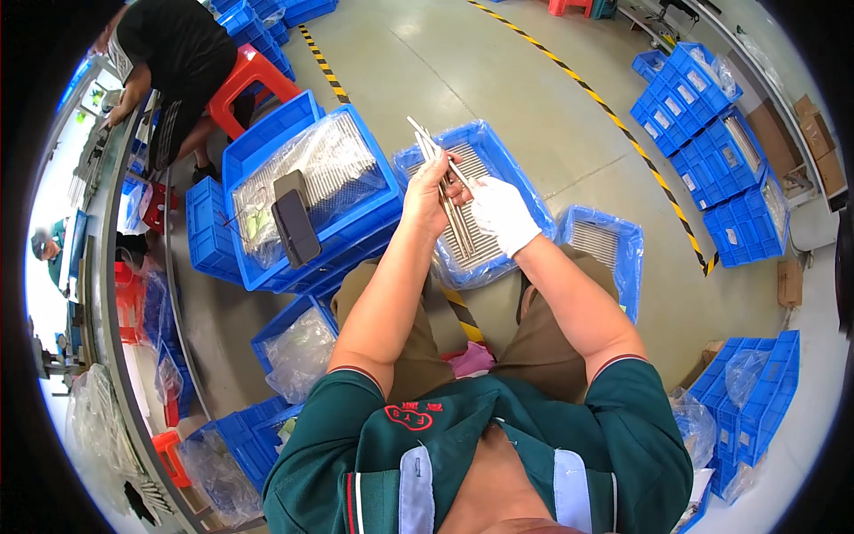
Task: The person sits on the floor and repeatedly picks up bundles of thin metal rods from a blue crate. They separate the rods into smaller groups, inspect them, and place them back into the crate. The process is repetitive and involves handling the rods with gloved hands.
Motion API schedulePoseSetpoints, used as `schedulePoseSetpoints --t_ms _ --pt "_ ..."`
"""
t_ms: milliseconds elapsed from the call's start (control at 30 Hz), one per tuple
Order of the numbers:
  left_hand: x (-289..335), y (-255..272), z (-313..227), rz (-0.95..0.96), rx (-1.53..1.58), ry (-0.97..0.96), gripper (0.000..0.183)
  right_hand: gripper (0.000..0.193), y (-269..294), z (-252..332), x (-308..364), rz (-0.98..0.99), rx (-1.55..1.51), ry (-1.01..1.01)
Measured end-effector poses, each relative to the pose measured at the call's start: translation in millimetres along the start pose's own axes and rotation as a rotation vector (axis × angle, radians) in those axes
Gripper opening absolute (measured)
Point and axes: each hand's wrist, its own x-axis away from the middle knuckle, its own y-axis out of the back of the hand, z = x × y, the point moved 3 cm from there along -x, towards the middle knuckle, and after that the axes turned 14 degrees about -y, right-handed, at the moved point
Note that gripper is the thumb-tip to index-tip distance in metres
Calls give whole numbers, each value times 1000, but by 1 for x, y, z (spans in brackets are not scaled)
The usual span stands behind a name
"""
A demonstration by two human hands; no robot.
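Observation:
My bare left hand [429, 194] is closed round a small bundle of thin, silvery metal rods [459, 233], held at a slant. My right hand [503, 215], in a white glove, meets the bundle from the other side. Its fingers pinch at a rod [422, 130] that sticks out up and to the left; its exact grip is partly hidden. Both hands are above a blue crate [527, 174] lined with clear plastic. Rows of similar rods [470, 158] lie in that crate, partly covered by my hands.
To the left, stacked blue crates [345, 210] hold plastic-wrapped rods with a dark phone [295, 228] on top. A smaller lined crate [626, 283] stands at right. Another person [178, 53] works at the bench [105, 267] near a red stool [233, 87]. Crate stacks [735, 222] line the right side.

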Motion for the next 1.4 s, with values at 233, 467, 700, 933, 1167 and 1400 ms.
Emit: schedulePoseSetpoints --t_ms 233,467,700,933,1167,1400 --pt "8 -4 4 -62 -109 26 28 17 -4 -12 -12 -220 213 235" --pt "10 -3 7 8 -2 13 28 18 -1 -19 -15 40 -144 -27" --pt "9 -6 4 53 -6 -6 32 19 -3 -14 -14 24 -98 101" --pt "10 -9 -6 -1 -27 22 43 18 -8 1 -6 -95 110 224" --pt "4 3 -16 17 -138 125 23 15 18 11 -5 -221 671 376" --pt "15 2 -38 112 11 350 48 19 14 25 17 -268 893 393"
